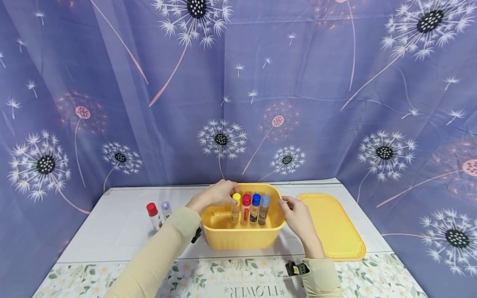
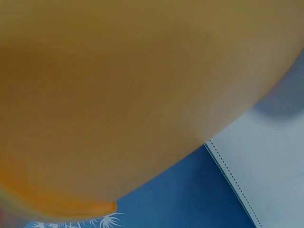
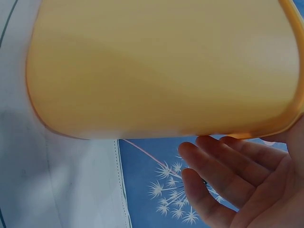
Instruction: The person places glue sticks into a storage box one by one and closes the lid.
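Note:
A yellow plastic bin (image 1: 244,240) stands on the table. Inside it, a row of small bottles stands upright: one with a yellow cap (image 1: 235,213), one with a red cap (image 1: 245,211), one with a dark blue cap (image 1: 255,211) and one with a light blue cap (image 1: 263,211). My left hand (image 1: 220,193) reaches over the bin's left side and pinches the yellow-capped bottle near its top. With my right hand (image 1: 299,217) I hold the bin's right rim; the right wrist view shows its fingers against the outer wall. The bin's wall hides the left hand's fingers in the left wrist view.
Left of the bin stand another red-capped bottle (image 1: 154,216) and a clear-capped bottle (image 1: 166,210). To the right lies a flat yellow lid (image 1: 335,223). A purple dandelion curtain (image 1: 253,82) hangs behind the table; a floral cloth strip (image 1: 223,269) runs along its front.

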The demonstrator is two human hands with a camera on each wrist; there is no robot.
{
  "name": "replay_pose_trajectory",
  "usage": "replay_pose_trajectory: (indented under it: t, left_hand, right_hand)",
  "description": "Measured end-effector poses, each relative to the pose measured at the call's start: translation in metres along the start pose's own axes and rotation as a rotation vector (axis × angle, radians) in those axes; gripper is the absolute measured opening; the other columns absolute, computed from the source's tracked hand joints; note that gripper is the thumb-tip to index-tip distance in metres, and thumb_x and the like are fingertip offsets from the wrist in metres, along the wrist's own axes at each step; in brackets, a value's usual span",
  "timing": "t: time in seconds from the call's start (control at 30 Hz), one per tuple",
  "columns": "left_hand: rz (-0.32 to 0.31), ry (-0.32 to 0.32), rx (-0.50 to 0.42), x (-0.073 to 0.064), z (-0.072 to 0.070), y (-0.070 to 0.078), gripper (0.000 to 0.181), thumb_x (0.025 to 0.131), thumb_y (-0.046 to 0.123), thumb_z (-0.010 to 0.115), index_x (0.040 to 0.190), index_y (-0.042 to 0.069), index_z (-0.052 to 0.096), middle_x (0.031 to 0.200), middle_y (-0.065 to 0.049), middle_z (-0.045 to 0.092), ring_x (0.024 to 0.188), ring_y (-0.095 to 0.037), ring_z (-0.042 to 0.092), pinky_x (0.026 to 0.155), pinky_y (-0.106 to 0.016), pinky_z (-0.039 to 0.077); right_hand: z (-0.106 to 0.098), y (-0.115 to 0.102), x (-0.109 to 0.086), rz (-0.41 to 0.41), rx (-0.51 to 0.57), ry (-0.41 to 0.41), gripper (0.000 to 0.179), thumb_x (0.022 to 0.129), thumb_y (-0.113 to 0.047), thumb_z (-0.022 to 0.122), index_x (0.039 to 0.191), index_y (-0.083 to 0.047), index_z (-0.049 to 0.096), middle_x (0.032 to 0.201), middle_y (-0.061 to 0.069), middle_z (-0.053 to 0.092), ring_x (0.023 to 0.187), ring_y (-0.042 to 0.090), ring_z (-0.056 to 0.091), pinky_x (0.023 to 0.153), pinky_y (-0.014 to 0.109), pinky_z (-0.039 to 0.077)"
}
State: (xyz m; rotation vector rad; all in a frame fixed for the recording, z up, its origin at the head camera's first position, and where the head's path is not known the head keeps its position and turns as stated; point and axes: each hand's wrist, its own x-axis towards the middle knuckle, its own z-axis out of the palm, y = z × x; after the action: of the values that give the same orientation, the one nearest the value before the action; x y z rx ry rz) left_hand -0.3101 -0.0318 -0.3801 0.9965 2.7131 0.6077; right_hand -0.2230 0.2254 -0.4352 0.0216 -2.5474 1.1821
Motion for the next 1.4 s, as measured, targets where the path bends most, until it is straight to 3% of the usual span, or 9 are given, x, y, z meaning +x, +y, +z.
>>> replay_pose_trajectory:
  t: [0.47, 1.0, 1.23, 1.4]
  left_hand:
    - [-0.019, -0.009, -0.034, 0.000, 0.003, -0.003, 0.017, 0.085, 0.015, 0.075, 0.097, 0.012, 0.064, 0.077, 0.003, 0.056, 0.070, -0.013, 0.051, 0.065, -0.027, 0.042]
    - [-0.005, -0.016, -0.058, -0.005, 0.003, -0.003, 0.034, 0.084, 0.018, 0.078, 0.115, 0.011, 0.065, 0.096, 0.004, 0.063, 0.085, -0.015, 0.056, 0.083, -0.032, 0.048]
    - [-0.041, 0.012, -0.129, -0.019, -0.012, 0.002, 0.057, 0.086, 0.028, 0.077, 0.134, 0.009, 0.054, 0.121, -0.008, 0.064, 0.111, -0.024, 0.059, 0.097, -0.041, 0.045]
    - [-0.018, 0.057, -0.170, -0.038, -0.029, 0.004, 0.057, 0.090, 0.031, 0.072, 0.137, 0.008, 0.050, 0.131, -0.013, 0.060, 0.120, -0.027, 0.057, 0.101, -0.043, 0.043]
  right_hand:
    - [0.001, 0.000, 0.000, 0.006, -0.004, 0.007, 0.030, 0.099, -0.020, 0.058, 0.119, 0.001, 0.068, 0.102, 0.014, 0.072, 0.093, 0.027, 0.068, 0.079, 0.043, 0.054]
    - [0.001, -0.001, -0.001, 0.017, 0.006, 0.003, 0.030, 0.100, -0.019, 0.057, 0.120, 0.001, 0.067, 0.104, 0.015, 0.071, 0.094, 0.028, 0.068, 0.079, 0.043, 0.054]
    - [0.001, -0.001, 0.000, 0.011, 0.004, 0.006, 0.029, 0.100, -0.019, 0.057, 0.119, 0.000, 0.068, 0.103, 0.014, 0.072, 0.093, 0.027, 0.068, 0.078, 0.043, 0.054]
    - [-0.001, 0.000, 0.002, 0.011, -0.003, -0.005, 0.031, 0.100, -0.020, 0.057, 0.120, 0.001, 0.067, 0.104, 0.014, 0.071, 0.094, 0.028, 0.068, 0.080, 0.043, 0.054]
